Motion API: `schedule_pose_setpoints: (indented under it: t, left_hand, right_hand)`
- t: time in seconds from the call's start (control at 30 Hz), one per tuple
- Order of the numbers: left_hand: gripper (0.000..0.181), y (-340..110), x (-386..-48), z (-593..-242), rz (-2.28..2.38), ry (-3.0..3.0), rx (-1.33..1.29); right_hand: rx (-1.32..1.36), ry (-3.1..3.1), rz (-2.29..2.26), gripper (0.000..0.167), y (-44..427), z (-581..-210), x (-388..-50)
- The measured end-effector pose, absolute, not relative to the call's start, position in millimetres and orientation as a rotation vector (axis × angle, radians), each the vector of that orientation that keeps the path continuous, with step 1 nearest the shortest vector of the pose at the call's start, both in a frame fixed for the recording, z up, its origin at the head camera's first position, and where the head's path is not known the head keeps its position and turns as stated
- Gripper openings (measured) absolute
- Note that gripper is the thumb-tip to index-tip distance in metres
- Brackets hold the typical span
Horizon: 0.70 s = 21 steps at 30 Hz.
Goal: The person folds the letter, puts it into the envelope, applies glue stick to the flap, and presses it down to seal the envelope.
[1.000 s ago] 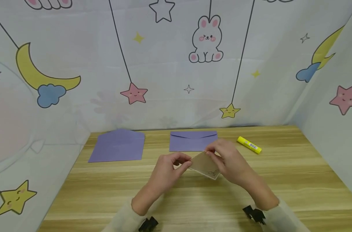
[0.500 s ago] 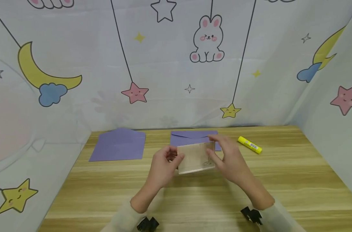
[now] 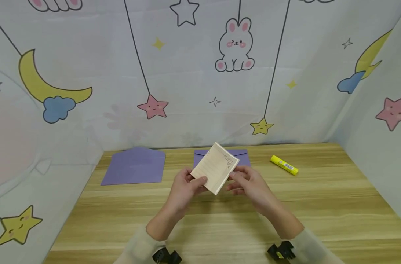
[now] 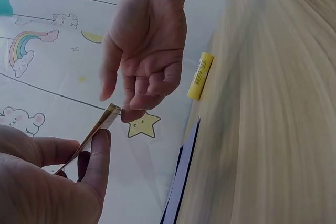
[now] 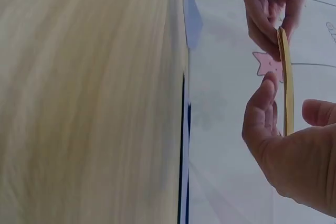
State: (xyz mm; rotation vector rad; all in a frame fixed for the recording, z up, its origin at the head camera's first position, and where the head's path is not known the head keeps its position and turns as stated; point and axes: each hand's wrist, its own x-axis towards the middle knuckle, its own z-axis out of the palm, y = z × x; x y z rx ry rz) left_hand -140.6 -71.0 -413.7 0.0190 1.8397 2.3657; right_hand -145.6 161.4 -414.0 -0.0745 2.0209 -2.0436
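My left hand [image 3: 183, 189] pinches a folded sheet of cream letter paper [image 3: 215, 167] between thumb and fingers, above the table. Faint lines and a dark scroll ornament in one corner mark the paper. It is turned at a slant in the head view and seen edge-on in both wrist views. Beside the paper's right edge is my right hand [image 3: 253, 189], fingers loosely bent. In the right wrist view its thumb and fingers stand apart on either side of the folded paper [image 5: 288, 87]. Behind the paper lies a purple envelope [image 3: 241, 156], partly hidden.
Another purple envelope [image 3: 134, 168], its flap raised toward the back, lies at the table's left rear. A yellow glue stick [image 3: 284, 165] rests at the right rear. A white cloth [image 3: 193, 80] printed with stars and a rabbit hangs behind the wooden table [image 3: 325, 198].
The folded paper has turned from level to a steep slant, its ornamented face toward the head camera. My right hand has let go of it and moved slightly down; the left keeps its pinch.
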Motion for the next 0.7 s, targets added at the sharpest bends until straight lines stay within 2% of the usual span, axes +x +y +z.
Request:
schedule_pose_setpoints:
  t: [0.2, 0.5, 0.7]
  left_hand:
    - [0.030, -67, -136, -416, 2.307, 1.826, 0.059]
    - [0.028, -71, -138, -415, 2.250, 1.992, 0.079]
    - [0.031, -91, -150, -417, 2.178, 2.221, 0.037]
  right_hand:
    - [-0.097, 1.964, -2.084, 0.032, 157, -418, -144]
    - [-0.037, 2.045, -2.103, 0.035, 168, -414, -149]
    - [0.019, 2.117, -2.088, 0.035, 178, -409, -153]
